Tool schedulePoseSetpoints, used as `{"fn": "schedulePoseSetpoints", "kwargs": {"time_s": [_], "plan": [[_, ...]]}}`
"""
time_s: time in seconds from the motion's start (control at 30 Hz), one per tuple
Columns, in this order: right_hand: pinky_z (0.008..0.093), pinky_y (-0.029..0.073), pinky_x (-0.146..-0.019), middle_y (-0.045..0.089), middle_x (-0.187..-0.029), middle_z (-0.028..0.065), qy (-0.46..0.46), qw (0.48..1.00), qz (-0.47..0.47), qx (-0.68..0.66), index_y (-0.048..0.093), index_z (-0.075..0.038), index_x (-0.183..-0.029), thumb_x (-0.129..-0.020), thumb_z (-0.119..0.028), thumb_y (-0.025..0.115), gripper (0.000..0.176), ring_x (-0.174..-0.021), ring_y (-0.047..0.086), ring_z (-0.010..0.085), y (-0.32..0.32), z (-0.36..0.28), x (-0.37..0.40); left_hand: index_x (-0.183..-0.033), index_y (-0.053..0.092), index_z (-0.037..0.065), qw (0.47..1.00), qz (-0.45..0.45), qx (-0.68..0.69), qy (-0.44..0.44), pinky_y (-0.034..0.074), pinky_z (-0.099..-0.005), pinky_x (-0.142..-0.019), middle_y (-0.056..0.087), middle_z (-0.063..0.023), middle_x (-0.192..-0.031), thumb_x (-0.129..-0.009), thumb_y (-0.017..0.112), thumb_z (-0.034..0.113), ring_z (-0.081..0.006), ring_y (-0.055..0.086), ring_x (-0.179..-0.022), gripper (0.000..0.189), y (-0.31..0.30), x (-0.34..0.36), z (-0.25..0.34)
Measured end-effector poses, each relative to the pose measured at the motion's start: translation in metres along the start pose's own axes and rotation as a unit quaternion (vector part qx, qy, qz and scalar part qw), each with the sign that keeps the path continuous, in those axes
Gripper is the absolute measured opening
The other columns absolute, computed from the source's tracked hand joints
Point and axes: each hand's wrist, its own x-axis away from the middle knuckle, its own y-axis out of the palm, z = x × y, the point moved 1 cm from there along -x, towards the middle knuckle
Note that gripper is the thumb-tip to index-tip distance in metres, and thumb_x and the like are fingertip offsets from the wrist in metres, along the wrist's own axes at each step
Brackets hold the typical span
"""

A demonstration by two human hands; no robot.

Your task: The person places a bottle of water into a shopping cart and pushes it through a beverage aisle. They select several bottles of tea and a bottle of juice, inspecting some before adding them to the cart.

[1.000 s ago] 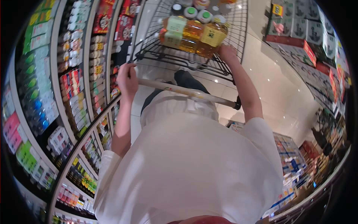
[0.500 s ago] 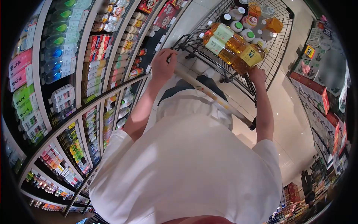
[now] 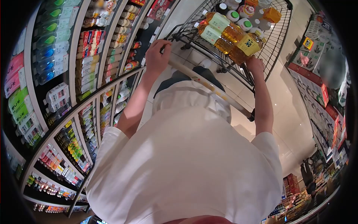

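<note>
My left hand (image 3: 157, 56) is closed at the left end of the shopping cart's handle bar (image 3: 210, 89), its curled fingers around part of the dark frame. My right hand (image 3: 255, 65) reaches over the near rim into the wire basket (image 3: 278, 44). Its fingers are closed at the lower end of a large yellow-labelled bottle (image 3: 247, 45) of amber liquid; the fingertips are partly hidden. Beside that bottle lie two more large amber bottles, one with a pale green label (image 3: 218, 21). Behind them stand smaller bottles, among them a white one with a green cap (image 3: 245, 25).
Tall drink shelves (image 3: 56, 123) line the left side, with rows of bottles and packs. Stacked boxed goods (image 3: 309, 86) stand on the right. Pale floor tiles (image 3: 287, 123) run between them. A person (image 3: 307, 177) stands at the far lower right.
The hands, cart and shelves all sit slightly higher and further left in the picture. Both hands keep their places on the cart and at the bottle.
</note>
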Motion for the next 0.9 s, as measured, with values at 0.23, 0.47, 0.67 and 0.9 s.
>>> {"fn": "schedulePoseSetpoints", "kwargs": {"time_s": [0.23, 0.47, 0.67, 0.9], "plan": [[0.054, 0.056, -0.11, 0.078, -0.136, 0.0193, -0.008, 1.0, -0.001, 0.017, 0.071, -0.01, -0.138, -0.11, -0.045, 0.05, 0.049, -0.132, 0.07, 0.0407, -0.005, 0.007, 0.007, -0.109, 0.08, 0.005, 0.999, 0.013, -0.01, 0.028, 0.059, -0.0405, -0.093, 0.078, -0.0124, -0.109, -0.103, 0.069, 0.012, -0.0328, 0.077, -0.102, 0.014, 0.002, 0.003, -0.005], [0.0496, 0.062, -0.093, 0.08, -0.121, 0.0151, -0.007, 0.992, 0.105, -0.075, 0.073, -0.01, -0.129, -0.106, -0.045, 0.064, 0.043, -0.115, 0.078, 0.0357, -0.095, 0.017, 0.031, -0.11, 0.079, 0.003, 0.999, 0.003, -0.004, 0.04, 0.058, -0.0393, -0.094, 0.077, -0.0134, -0.108, -0.103, 0.068, 0.01, -0.0325, 0.076, -0.102, 0.014, 0.004, 0.005, -0.006], [0.0515, 0.059, -0.098, 0.076, -0.123, 0.0165, -0.256, 0.887, 0.343, -0.175, 0.069, -0.008, -0.132, -0.102, -0.049, 0.073, 0.051, -0.117, 0.072, 0.0385, -0.141, -0.09, 0.054, -0.109, 0.077, 0.001, 0.999, -0.004, 0.011, 0.048, 0.057, -0.0392, -0.093, 0.075, -0.0159, -0.106, -0.103, 0.068, 0.008, -0.0345, 0.075, -0.102, 0.013, 0.005, 0.007, -0.007], [0.0522, 0.051, -0.121, 0.059, -0.158, 0.0229, -0.243, 0.957, 0.104, -0.123, 0.051, -0.014, -0.162, -0.083, -0.06, 0.087, 0.099, -0.148, 0.057, 0.0428, -0.113, -0.151, -0.029, -0.109, 0.075, 0.001, 0.998, -0.007, 0.013, 0.065, 0.056, -0.0385, -0.091, 0.073, -0.0157, -0.103, -0.103, 0.066, 0.003, -0.0342, 0.073, -0.097, 0.01, 0.007, 0.009, -0.003]]}}
